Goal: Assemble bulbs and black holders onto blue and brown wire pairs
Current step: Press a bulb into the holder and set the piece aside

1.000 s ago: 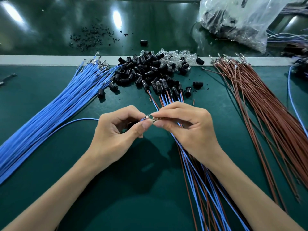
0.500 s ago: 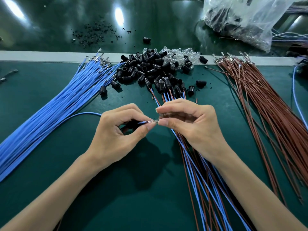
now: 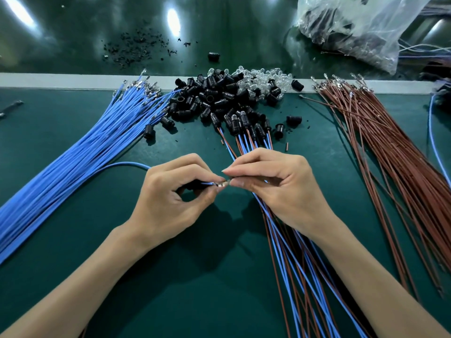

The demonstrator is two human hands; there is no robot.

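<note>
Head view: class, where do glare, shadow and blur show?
Head view: glare patches on the dark far surface; head view: left hand and right hand cast soft shadows on the green mat; head view: blue wires and brown wires look sharp, little blur.

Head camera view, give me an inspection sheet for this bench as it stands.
Surface: green mat.
Job's things: blue wire bundle left, brown wire bundle right, black holders and clear bulbs piled between, finished pairs centre foreground.
Clutter: black crumbs, plastic bag beyond pale strip.
Grippers: left hand pinches single blue wire; right hand pinches its metal tip.
Cables: single blue wire curves leftward.
Surroundings: dark glossy surface behind.
</note>
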